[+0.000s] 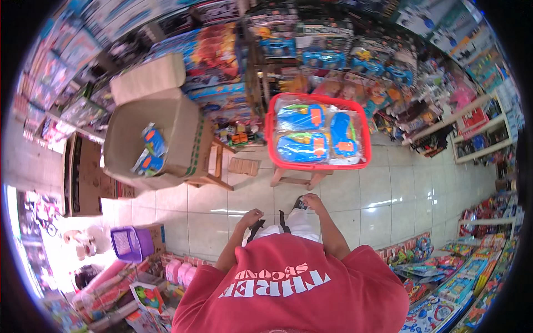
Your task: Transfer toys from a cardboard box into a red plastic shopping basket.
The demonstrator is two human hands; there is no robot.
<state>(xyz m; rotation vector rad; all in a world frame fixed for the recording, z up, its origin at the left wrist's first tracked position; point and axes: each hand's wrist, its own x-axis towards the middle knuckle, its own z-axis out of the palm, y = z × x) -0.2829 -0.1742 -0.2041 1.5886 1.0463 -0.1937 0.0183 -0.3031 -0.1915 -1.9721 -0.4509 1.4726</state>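
Loosely curled, my left hand [252, 216] hovers in front of my waist, with a black strap beside it; no held object shows. My right hand [313, 202] hangs over my right leg, near a dark shoe, fingers bent and partly hidden. Ahead stands a red plastic basket [271, 152] on a wooden stool [291, 180]. Several blue toys in clear wrap [302, 147], with orange tags, lie inside it. To the left, an open cardboard box [125, 120] rests on another wooden stool [218, 156]. Wrapped blue toys [153, 141] lie at its bottom.
Shelves of boxed toys [325, 41] line the wall ahead. A flat piece of brown cardboard [243, 166] lies on the tiled floor [349, 208] between the stools. Behind me at left is a purple basket [143, 243]; packaged toys [441, 291] fill a display at right.
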